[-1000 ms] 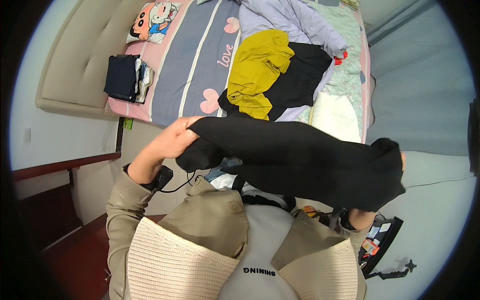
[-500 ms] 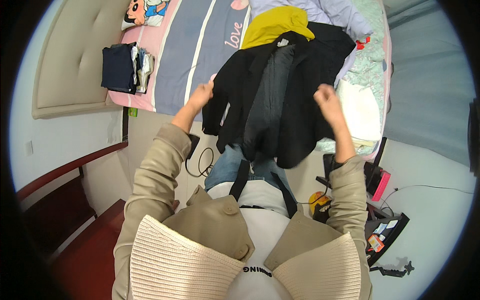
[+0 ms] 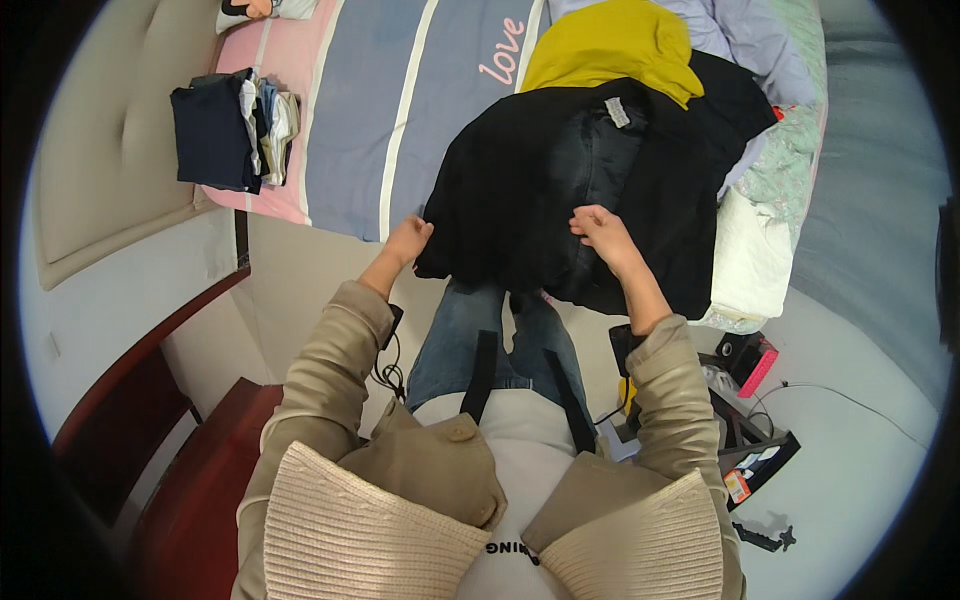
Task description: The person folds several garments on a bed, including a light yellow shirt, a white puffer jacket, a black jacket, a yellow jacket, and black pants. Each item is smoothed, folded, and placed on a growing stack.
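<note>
A black jacket (image 3: 500,180) lies spread over the bed's near edge, its grey lining and a pale collar label showing in the middle. At its lower left edge, my left hand (image 3: 406,241) is closed, pinching the cloth between thumb and fingers. My right hand (image 3: 606,236) is closed over the jacket's middle, fingertips pinching the front edge beside the lining. The jacket's left front panel lies across toward the middle and covers part of the lining. Beyond the collar, a mustard-yellow garment (image 3: 612,48) lies partly under the jacket.
Folded dark and light clothes (image 3: 212,132) are stacked at the bed's left edge. White folded cloth (image 3: 755,258) and a lavender garment (image 3: 765,50) lie at the right. A red wooden piece of furniture (image 3: 205,470) stands lower left; a black shelf (image 3: 765,465) stands lower right.
My right hand has moved left, from the jacket's right side to its middle. The left front panel has shifted inward over the lining. The view has shifted slightly.
</note>
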### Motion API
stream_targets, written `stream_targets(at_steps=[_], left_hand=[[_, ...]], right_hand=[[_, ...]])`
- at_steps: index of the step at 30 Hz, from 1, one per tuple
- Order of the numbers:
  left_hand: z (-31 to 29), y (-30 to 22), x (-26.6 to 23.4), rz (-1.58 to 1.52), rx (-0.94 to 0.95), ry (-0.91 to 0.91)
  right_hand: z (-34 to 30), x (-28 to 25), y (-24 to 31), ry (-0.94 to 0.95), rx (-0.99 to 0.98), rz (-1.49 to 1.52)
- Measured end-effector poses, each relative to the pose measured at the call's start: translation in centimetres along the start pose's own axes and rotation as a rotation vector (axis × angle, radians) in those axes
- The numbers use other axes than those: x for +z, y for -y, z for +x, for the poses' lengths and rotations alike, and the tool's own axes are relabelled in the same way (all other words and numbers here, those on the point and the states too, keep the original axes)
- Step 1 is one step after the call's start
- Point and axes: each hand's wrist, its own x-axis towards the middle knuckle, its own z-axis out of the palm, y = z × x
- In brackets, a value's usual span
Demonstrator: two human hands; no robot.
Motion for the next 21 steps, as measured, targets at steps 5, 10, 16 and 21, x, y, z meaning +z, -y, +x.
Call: stream_targets(at_steps=[5,10,16,21], left_hand=[[3.7,2.5,0.0,0.075,-0.067,0.031],[6.9,4.2,1.9,0.022,-0.144,0.012],[8.3,3.6,5.9,-0.009,-0.085,0.037],[8.0,3.4,6.8,0.119,-0.086,0.047]], right_hand=[[4.9,5.3,-1.9,0.044,0.194,0.069],[9.8,9.3,-5.8,-0.113,0.201,-0.036],[11.8,11.1,-7.4,-0.270,0.232,-0.312],[11.9,11.8,-7.6,-0.296,0.156,-0.346]])
